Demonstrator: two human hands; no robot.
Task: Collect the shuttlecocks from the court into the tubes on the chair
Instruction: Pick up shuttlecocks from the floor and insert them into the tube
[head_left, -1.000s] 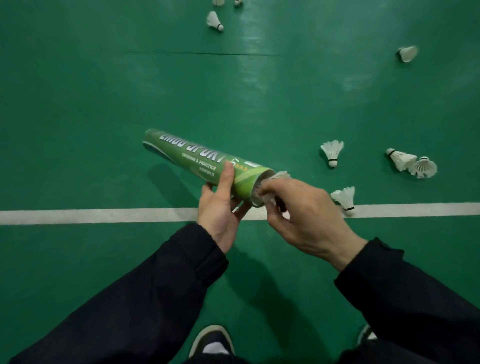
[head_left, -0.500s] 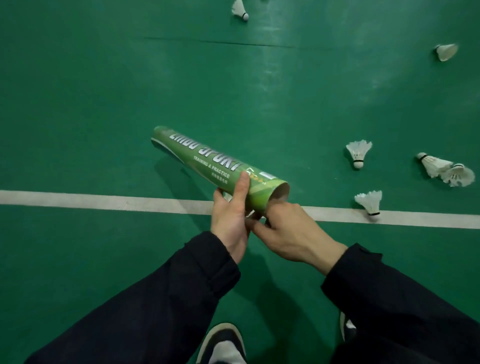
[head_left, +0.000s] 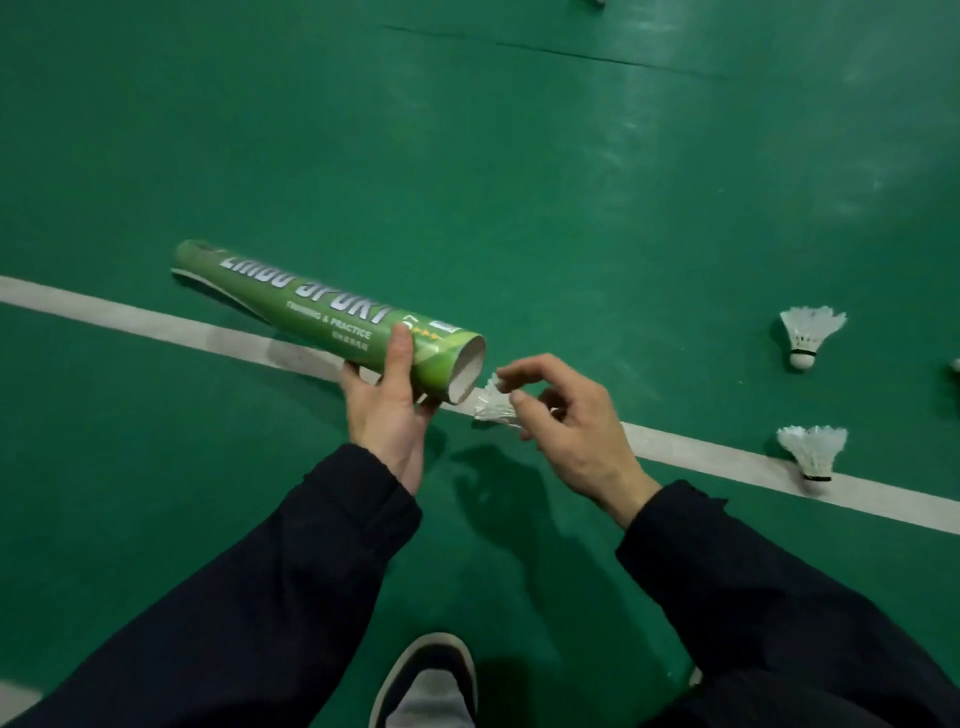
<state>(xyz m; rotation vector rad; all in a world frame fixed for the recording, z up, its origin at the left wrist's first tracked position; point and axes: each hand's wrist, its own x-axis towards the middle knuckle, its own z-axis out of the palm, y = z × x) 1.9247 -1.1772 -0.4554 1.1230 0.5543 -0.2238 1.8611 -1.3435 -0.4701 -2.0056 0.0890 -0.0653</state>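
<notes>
A: Progress status?

B: Partial. The green tube is held off the court floor, open mouth turned toward the right hand. A shuttlecock is seen just beside the mouth, outside the rim, feathers blurred. It is judged not yet loaded. What the tube holds inside cannot be told; only pale inner wall is visible at the mouth.

A: What is left?

B: Two loose shuttlecocks are seen well right of the tube: one upright beyond the white line, one standing on the line. A sliver of another thing is cut off at the right frame edge. No chair is in view, so the return of the tube to the chair is judged outstanding as well.

A: Hand poses?

B: The left hand is wrapped round the tube near its mouth, thumb laid across the top, fingers underneath. Tube is angled up and away to the left. The right hand is placed just right of the mouth, fingers curled, fingertips pinched on the shuttlecock. Contact is partly blurred, so grip firmness cannot be told.

A: Anything else near the tube?

B: The white line is crossed beneath it; a shoe is seen below.
</notes>
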